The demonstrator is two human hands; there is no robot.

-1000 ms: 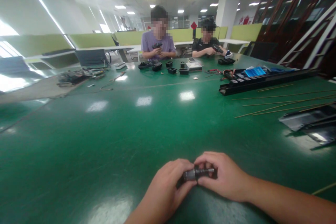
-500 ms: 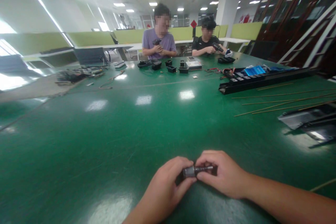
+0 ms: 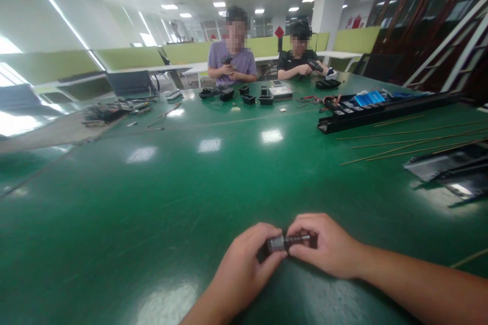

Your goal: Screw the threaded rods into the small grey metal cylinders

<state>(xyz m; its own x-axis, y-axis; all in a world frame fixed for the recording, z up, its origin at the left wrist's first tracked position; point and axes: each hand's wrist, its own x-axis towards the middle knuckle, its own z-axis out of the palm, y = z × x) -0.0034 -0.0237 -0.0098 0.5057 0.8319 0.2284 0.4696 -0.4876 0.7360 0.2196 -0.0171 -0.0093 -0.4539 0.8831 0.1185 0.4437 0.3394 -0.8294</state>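
Observation:
A small grey metal cylinder with a dark ridged shaft (image 3: 277, 244) lies sideways between my two hands, low over the table and right of the middle. Thumb and fingers of my left hand (image 3: 247, 259) are closed round its thicker grey end. My right hand (image 3: 324, 244) is curled about the thin shaft, thumb in front and fingers behind, near where the shaft meets the body. The shaft's bright tip points to the right, towards my right palm. What exactly this part is, I cannot make out.
Green table (image 3: 171, 183). Thin brass-coloured rods (image 3: 396, 143) and dark metal pieces (image 3: 442, 167) lie right, behind them a long black channel (image 3: 381, 114) with a blue packet. Black plastic housings (image 3: 249, 99) stand far off. Two people (image 3: 232, 61) sit opposite, each holding a dark tool.
My right hand has slid slightly right along the shaft, so more of the ridged part shows. My left hand keeps its hold. The view has shifted a little.

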